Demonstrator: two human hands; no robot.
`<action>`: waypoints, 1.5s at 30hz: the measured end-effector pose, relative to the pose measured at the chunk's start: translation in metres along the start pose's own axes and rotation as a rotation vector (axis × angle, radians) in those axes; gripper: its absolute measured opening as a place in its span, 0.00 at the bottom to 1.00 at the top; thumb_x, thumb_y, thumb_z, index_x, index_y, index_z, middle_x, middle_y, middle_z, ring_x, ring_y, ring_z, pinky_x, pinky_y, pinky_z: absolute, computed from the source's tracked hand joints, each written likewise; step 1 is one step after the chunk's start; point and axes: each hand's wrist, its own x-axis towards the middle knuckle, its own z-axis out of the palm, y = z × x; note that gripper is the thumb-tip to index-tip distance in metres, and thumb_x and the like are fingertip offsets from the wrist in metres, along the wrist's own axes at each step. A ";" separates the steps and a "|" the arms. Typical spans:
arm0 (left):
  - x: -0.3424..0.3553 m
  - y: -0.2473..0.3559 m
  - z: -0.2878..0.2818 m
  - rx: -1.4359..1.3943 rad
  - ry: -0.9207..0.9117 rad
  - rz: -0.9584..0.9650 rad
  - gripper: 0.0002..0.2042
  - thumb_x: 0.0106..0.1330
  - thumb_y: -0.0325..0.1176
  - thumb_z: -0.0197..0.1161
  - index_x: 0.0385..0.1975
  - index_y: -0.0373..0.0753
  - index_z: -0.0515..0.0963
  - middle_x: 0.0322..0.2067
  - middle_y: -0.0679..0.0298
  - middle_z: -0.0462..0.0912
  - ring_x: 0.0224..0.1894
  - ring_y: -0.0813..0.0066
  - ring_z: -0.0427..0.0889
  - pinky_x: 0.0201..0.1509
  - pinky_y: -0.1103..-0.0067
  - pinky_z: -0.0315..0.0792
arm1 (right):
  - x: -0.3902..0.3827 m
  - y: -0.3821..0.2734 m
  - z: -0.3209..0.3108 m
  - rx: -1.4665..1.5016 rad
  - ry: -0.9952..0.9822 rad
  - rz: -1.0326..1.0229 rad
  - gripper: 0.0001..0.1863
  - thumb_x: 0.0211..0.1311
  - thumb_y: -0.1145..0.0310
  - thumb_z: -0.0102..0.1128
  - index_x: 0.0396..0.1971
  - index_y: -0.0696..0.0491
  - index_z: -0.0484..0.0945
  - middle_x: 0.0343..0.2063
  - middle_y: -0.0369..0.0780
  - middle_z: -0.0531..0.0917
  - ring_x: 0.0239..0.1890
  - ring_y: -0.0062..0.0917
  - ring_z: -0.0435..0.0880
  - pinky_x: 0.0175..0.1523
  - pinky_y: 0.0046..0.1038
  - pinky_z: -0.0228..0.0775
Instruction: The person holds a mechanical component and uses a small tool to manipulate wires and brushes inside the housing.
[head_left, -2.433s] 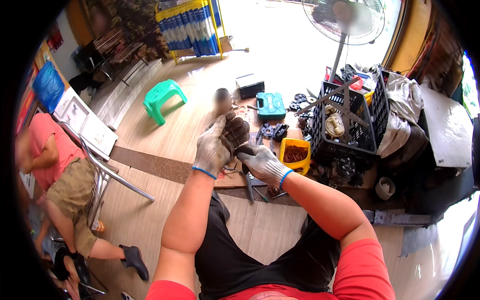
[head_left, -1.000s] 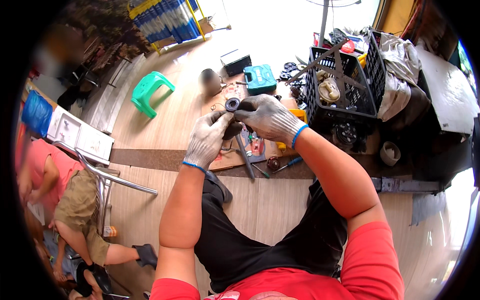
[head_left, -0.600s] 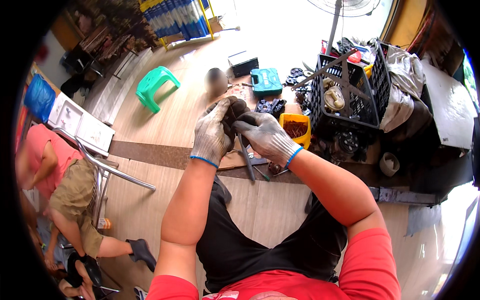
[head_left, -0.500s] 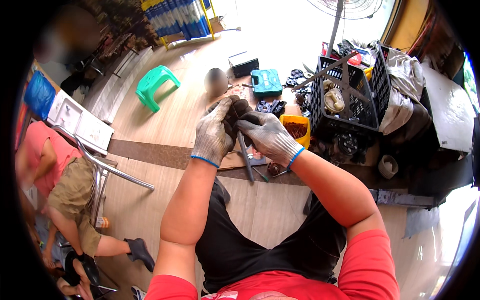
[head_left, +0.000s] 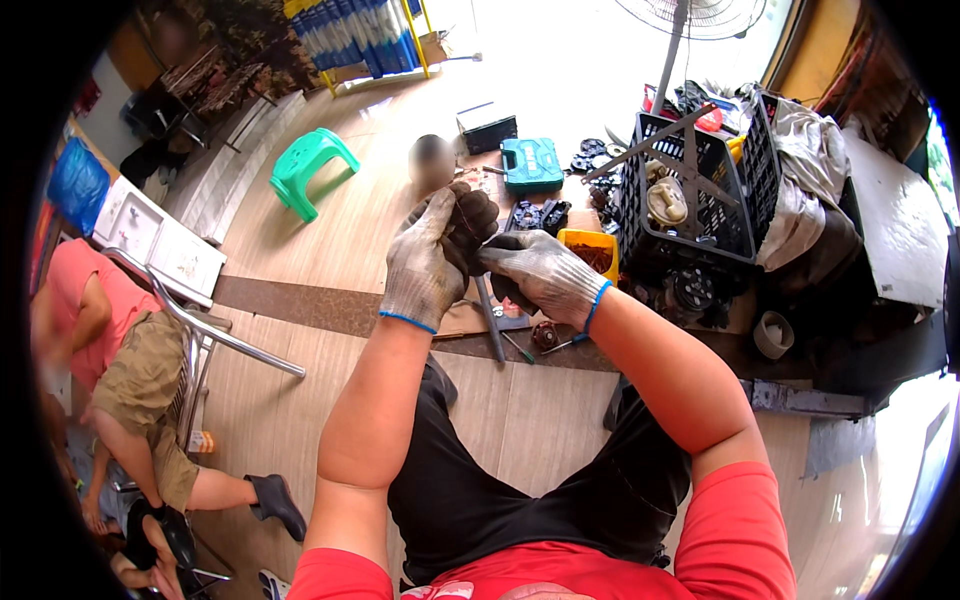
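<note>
A person in a red short-sleeved shirt and black shorts, the left hand (head_left: 432,262) and right hand (head_left: 545,276) in grey knitted work gloves (blue-edged cuffs, grubby palms).

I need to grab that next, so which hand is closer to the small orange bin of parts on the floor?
The right. The right hand is just left of the orange bin, nearly beside it. The left hand is farther left, gripping a dark part with the right.

One green stool (head_left: 312,168); two hands (head_left: 430,262).
</note>
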 end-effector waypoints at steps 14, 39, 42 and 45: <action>-0.011 0.021 -0.006 0.135 -0.325 -0.178 0.13 0.74 0.34 0.56 0.47 0.29 0.79 0.32 0.54 0.85 0.37 0.55 0.86 0.48 0.61 0.81 | 0.011 -0.005 -0.034 -0.385 -0.131 0.169 0.13 0.66 0.63 0.65 0.36 0.58 0.86 0.25 0.33 0.83 0.27 0.17 0.74 0.33 0.24 0.70; -0.014 0.005 -0.007 0.613 -0.138 -0.049 0.14 0.75 0.31 0.57 0.52 0.29 0.80 0.46 0.59 0.85 0.49 0.77 0.83 0.54 0.81 0.77 | -0.004 -0.044 -0.016 -0.644 0.325 -0.134 0.14 0.67 0.58 0.58 0.35 0.55 0.82 0.29 0.53 0.84 0.34 0.49 0.84 0.39 0.43 0.76; -0.004 0.001 -0.011 0.404 -0.144 -0.001 0.14 0.76 0.35 0.55 0.52 0.33 0.80 0.45 0.58 0.86 0.47 0.72 0.85 0.50 0.76 0.80 | -0.001 -0.024 -0.005 -0.523 0.328 -0.177 0.13 0.67 0.59 0.60 0.40 0.53 0.83 0.32 0.52 0.84 0.36 0.48 0.84 0.40 0.42 0.76; 0.000 0.002 -0.005 0.194 -0.111 -0.033 0.16 0.78 0.38 0.51 0.55 0.35 0.77 0.46 0.55 0.85 0.48 0.62 0.85 0.51 0.67 0.80 | 0.002 -0.020 0.000 -0.507 0.241 -0.109 0.13 0.67 0.62 0.59 0.40 0.56 0.83 0.35 0.53 0.84 0.38 0.50 0.83 0.42 0.41 0.76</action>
